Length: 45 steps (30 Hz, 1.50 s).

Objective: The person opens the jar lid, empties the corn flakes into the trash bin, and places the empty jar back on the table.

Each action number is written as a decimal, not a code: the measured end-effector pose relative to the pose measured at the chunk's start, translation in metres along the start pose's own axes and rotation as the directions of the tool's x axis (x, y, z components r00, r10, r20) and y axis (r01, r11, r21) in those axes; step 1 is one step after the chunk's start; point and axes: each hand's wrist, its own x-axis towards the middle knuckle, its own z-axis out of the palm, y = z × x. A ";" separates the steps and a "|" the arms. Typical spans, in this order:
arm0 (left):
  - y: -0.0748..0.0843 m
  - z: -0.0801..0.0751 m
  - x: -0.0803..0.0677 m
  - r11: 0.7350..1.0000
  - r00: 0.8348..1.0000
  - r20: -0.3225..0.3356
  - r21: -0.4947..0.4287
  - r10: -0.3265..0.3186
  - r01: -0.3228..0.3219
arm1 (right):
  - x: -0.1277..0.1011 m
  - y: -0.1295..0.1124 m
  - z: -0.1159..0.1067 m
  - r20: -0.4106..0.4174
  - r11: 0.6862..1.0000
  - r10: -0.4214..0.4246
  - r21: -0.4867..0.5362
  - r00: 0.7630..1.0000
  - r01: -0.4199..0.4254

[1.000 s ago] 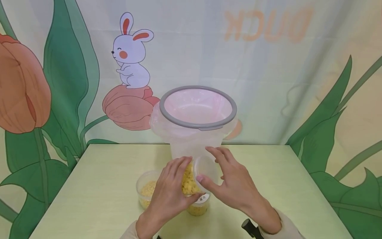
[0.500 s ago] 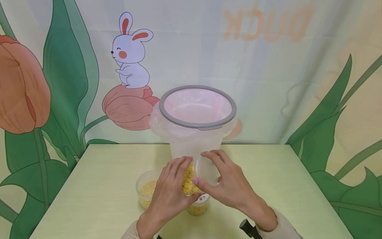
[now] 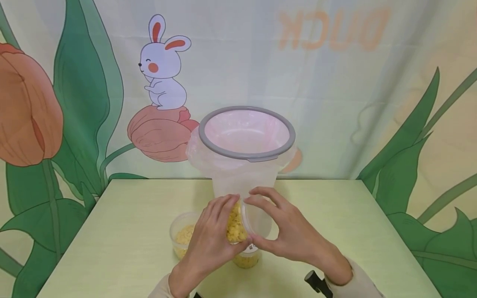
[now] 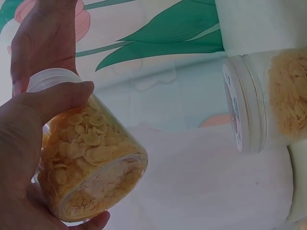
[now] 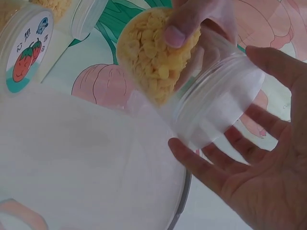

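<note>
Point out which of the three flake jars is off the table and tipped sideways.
The jar held in the left hand; the other two stand upright on the table.

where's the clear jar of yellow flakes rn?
Head view: the clear plastic jar of yellow flakes is held tilted above the green table's near centre, gripped by the left hand, the right hand on its lid, before the grey-rimmed bin.

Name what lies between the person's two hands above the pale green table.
In the head view, a clear plastic jar of yellow flakes lies between the left hand and right hand.
</note>
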 end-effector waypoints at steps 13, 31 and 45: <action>-0.002 -0.004 0.000 0.998 0.998 0.065 -0.066 0.017 -0.012 | -0.005 0.010 -0.010 0.066 0.979 -0.204 0.014 0.977 0.203; -0.016 -0.013 -0.002 0.994 0.988 0.130 -0.061 -0.081 0.090 | -0.016 0.020 -0.018 0.001 0.991 -0.130 -0.024 0.991 0.130; -0.026 -0.033 -0.001 0.973 0.983 0.090 -0.152 -0.159 0.171 | -0.042 0.054 -0.016 0.052 0.992 0.099 -0.078 0.994 -0.095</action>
